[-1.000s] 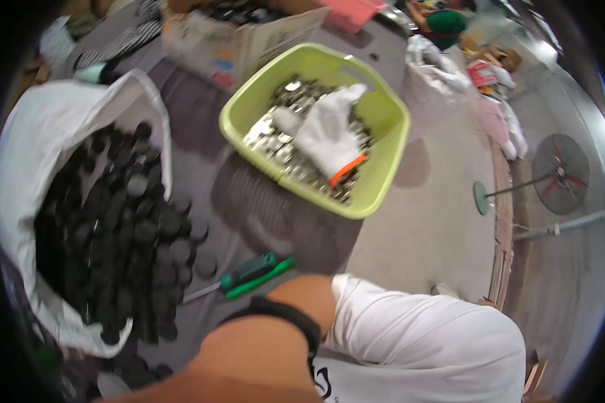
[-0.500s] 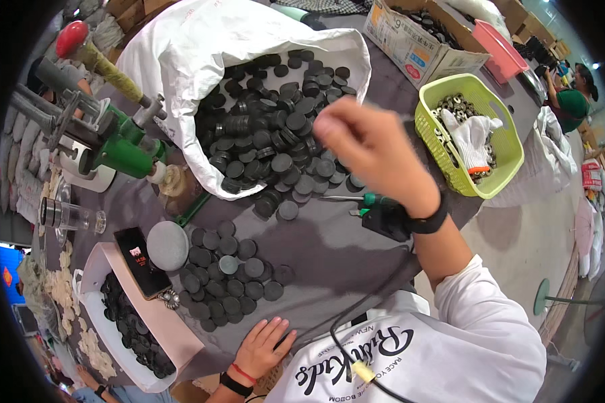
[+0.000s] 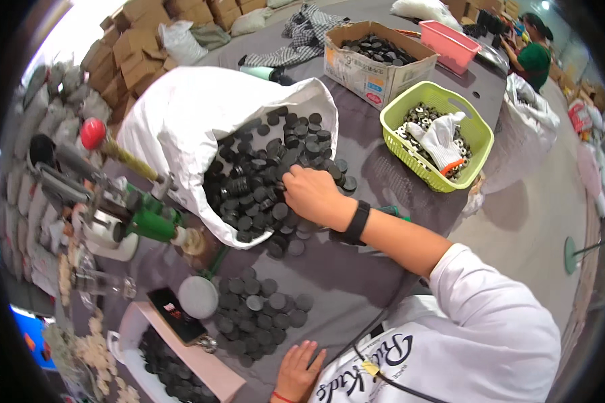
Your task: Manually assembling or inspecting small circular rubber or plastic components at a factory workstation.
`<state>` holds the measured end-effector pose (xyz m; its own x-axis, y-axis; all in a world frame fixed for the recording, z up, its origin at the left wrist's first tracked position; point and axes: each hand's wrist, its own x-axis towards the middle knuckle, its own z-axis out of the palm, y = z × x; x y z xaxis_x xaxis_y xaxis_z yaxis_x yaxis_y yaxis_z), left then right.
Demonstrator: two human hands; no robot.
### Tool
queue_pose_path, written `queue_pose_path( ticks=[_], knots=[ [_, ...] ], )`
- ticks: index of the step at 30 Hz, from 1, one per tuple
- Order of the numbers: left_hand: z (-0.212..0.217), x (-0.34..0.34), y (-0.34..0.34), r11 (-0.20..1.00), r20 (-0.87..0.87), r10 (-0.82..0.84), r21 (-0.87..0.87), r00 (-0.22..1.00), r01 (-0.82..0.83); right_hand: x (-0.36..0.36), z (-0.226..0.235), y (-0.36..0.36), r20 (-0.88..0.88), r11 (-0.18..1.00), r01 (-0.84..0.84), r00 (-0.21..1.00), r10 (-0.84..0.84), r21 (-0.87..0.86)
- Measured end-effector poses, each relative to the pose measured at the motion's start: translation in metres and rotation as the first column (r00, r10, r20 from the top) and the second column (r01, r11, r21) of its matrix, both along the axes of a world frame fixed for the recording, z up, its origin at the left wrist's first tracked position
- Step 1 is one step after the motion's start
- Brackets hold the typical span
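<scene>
My right hand reaches into the mouth of a big white sack and lies on the heap of black round caps spilling from it; its fingers curl down among the caps, and what they grip is hidden. A black band sits on that wrist. My left hand rests flat, fingers apart, on the grey table near my body. Just above it lies a smaller pile of black caps.
A green hand press with a red knob stands at the left. A pink tray with caps sits at front left. A lime basket holds metal parts and a glove. A cardboard box and pink bin stand behind. Another person works far right.
My right hand dropped from above the table down onto the caps at the sack's mouth. The view swung left and then drew in closer.
</scene>
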<state>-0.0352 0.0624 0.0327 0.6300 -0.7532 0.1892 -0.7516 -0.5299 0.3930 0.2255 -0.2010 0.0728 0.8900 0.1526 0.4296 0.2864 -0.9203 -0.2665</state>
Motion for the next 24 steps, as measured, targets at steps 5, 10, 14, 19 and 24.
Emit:
queue_pose_path(
  ticks=[5, 10, 14, 19, 24],
  knots=[
    [0.018, 0.010, -0.039, 0.735, -0.776, 0.117, -0.352, 0.619, -0.580, -0.070, 0.055, -0.016, -0.121, 0.849, -0.298, 0.916, 0.383, 0.436],
    [0.015, 0.065, -0.086, 0.478, -0.761, 0.196, -0.477, 0.619, -0.738, -0.143, 0.018, -0.018, -0.257, 0.538, -0.398, 0.573, 0.779, 0.743],
    [0.023, 0.076, -0.119, 0.563, -0.786, 0.128, -0.444, 0.604, -0.697, -0.160, -0.021, -0.022, -0.186, 0.490, -0.253, 0.707, 0.683, 0.834],
    [0.028, 0.081, -0.137, 0.621, -0.701, 0.344, -0.329, 0.625, -0.712, -0.167, -0.028, -0.030, -0.158, 0.384, -0.102, 0.793, 0.588, 0.918],
    [0.020, 0.078, -0.140, 0.623, -0.727, 0.359, -0.281, 0.586, -0.730, -0.174, -0.045, -0.026, -0.303, 0.177, 0.267, 0.563, 0.769, 0.947]
  ],
)
